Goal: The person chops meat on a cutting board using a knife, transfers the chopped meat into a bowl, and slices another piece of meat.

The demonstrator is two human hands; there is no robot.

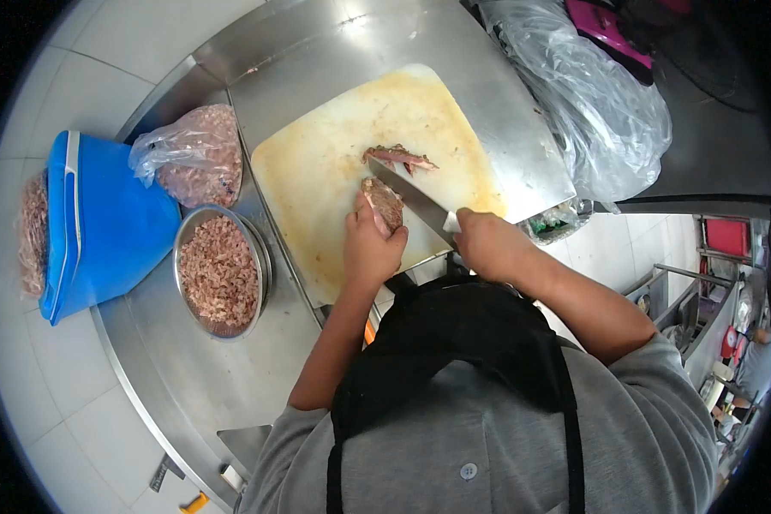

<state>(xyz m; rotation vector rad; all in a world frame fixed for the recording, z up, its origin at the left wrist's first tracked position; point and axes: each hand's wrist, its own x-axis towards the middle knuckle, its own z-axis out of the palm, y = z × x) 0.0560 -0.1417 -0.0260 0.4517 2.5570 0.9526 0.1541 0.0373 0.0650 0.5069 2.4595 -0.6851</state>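
Likely soft and slick, the brownish-red meat lump is best held as the left hand grips it, toward the yellowed white board's near edge; the right hand clasps a white-handled steel knife.

The knife is smooth metal, the board matt plastic. The counter is shiny steel, the big bag glossy, crinkled plastic. The apron is matt cloth
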